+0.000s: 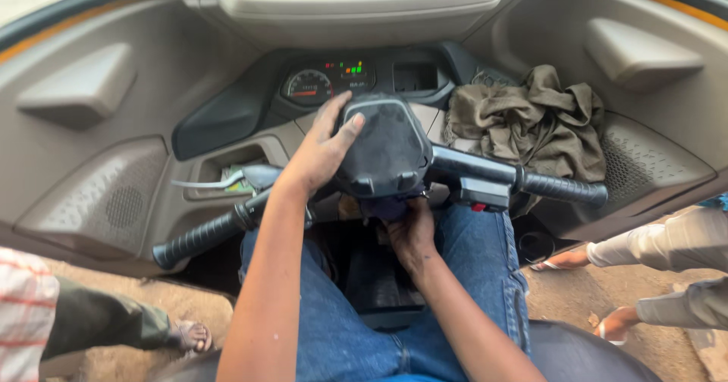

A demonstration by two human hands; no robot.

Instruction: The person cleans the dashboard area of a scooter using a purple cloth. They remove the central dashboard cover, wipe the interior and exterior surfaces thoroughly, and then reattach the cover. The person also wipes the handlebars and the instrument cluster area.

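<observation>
The cab of a three-wheeler, seen from the driver's seat: a beige dashboard (98, 162) curves round in front and sandy ground shows at both sides. The left hand (322, 150) lies with fingers spread flat over the top left of the black handlebar cover (387, 143), thumb tip on its upper edge, not clenched. The right hand (409, 230) reaches up under the cover; its fingers are hidden there, so I cannot tell whether they grip anything. The cover sits at the centre of the handlebar, between the left grip (201, 239) and the right grip (565, 188), above the lap in blue jeans (478, 268). A silver lever (208, 182) juts out by the left grip. Behind the cover stands the gauge cluster (330, 82). A crumpled olive cloth (531, 120) lies on the dashboard to the right. Other people's sandalled feet stand on the ground at each side.
</observation>
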